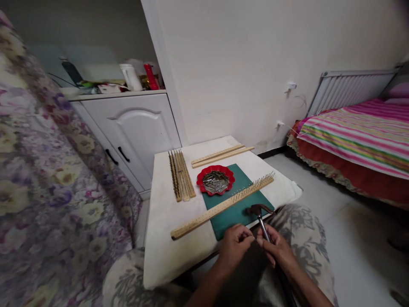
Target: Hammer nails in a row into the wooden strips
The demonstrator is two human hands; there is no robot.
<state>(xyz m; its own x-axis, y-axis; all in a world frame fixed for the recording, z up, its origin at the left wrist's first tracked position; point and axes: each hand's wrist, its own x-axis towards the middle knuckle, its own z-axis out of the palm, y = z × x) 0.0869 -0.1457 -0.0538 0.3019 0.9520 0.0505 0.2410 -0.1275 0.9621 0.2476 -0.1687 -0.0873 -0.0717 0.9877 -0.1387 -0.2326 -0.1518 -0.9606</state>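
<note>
Across the dark-green rectangular mat (230, 224) on the white-covered table (159, 251) lies a long pale wooden strip (204, 217): thin metal nails (252, 188) stand along its right part, while the left part shows only dotted marks, so it looks under half done. The right hand (280, 249) is closed around a steel-shafted claw hammer (262, 227); the left hand's (234, 243) fingertips pinch together, contents unclear. Beyond, a scalloped red dish (231, 175) holds plenty of loose nails (215, 183); nail-studded strips (177, 179) lie left, two nail-free strips (223, 157) behind.
</note>
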